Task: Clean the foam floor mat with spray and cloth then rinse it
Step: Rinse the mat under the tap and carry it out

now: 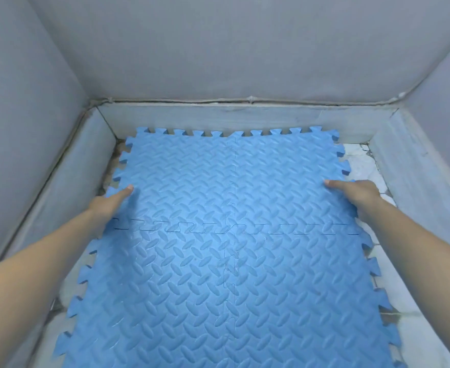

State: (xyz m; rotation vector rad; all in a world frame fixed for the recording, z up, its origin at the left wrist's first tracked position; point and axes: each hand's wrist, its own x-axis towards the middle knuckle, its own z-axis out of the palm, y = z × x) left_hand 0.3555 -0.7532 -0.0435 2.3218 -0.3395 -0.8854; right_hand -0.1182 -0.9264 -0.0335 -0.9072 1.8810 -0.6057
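Both hands are clamped on the blue foam mat [229, 256]: the left hand [109, 204] pinches its left edge with the thumb flat on top and the fingers tucked out of sight underneath, and the right hand [356, 195] does the same on the right edge, so each grip is closed on the mat. The mat is four interlocked tiles, lying mostly flat on the pale tiled floor [362, 166] of a low-walled basin, its far edge close against the back curb [218, 115]. I'd worry about the seams: lifting or tugging from the two sides could pull the puzzle teeth apart along the centre joint, or let the middle sag and fold. The toothed edges could also catch on the left curb [85, 160], which sits just beside them. There is more open floor on the right than the left, and none to speak of at the back. No spray or cloth is in sight.
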